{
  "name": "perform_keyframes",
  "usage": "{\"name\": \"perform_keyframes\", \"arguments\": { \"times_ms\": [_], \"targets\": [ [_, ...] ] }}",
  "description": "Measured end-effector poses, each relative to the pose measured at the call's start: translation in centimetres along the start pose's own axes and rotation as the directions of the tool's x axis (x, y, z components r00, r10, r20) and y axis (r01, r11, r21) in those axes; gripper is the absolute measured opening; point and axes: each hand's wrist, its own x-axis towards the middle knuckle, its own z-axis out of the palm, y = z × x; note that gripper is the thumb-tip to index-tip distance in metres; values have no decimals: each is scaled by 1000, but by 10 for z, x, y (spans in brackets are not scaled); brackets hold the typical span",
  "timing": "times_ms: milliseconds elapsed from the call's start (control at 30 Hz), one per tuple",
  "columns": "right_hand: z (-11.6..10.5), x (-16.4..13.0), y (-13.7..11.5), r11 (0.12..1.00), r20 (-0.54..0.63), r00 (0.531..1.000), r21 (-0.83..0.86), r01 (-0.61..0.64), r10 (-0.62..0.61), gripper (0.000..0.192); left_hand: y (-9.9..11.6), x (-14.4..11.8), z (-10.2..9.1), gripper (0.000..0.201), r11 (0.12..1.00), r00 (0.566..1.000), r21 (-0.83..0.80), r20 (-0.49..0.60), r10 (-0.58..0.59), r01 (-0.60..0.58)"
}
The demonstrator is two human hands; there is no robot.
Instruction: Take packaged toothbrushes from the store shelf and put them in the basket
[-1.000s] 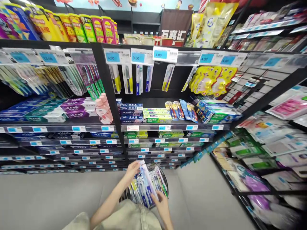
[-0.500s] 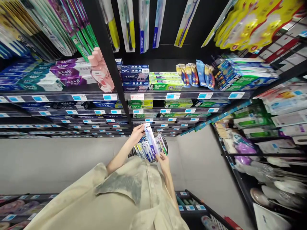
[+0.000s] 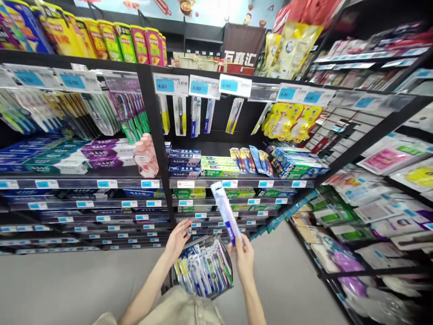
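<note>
A long, flat blue-and-white toothbrush blister pack (image 3: 225, 212), judged light and stiff, is pinched at its lower end by the right hand (image 3: 244, 257); the left hand (image 3: 177, 237) hovers open, holding nothing, above a wire basket (image 3: 203, 271) of similar packs.

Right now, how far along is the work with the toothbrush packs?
Done: several packs already hang on the hooks under the price tags. In hand: the right hand holds one toothbrush pack raised toward the shelves; the left hand is open beside the basket. Left: the basket is full of packs.
</note>
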Motion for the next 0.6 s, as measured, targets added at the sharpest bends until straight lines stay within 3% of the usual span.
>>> {"name": "perform_keyframes", "arguments": {
  "times_ms": [167,300,433,600],
  "targets": [
    [26,69,-94,969,-31,976,110,219,-217,41,-10,-12,-7,34,995,1000,95,-20,-24,26],
    [52,102,-148,941,7,954,164,295,-301,42,-12,-20,-14,37,993,1000,122,-17,-1,3],
    [78,123,-175,923,96,931,199,329,-353,44,-4,-23,-22,37,993,999,114,-44,27,-22],
    [103,139,-190,904,89,919,237,355,-384,46,10,-24,-34,41,991,997,122,-52,65,-58]
  ]
}}
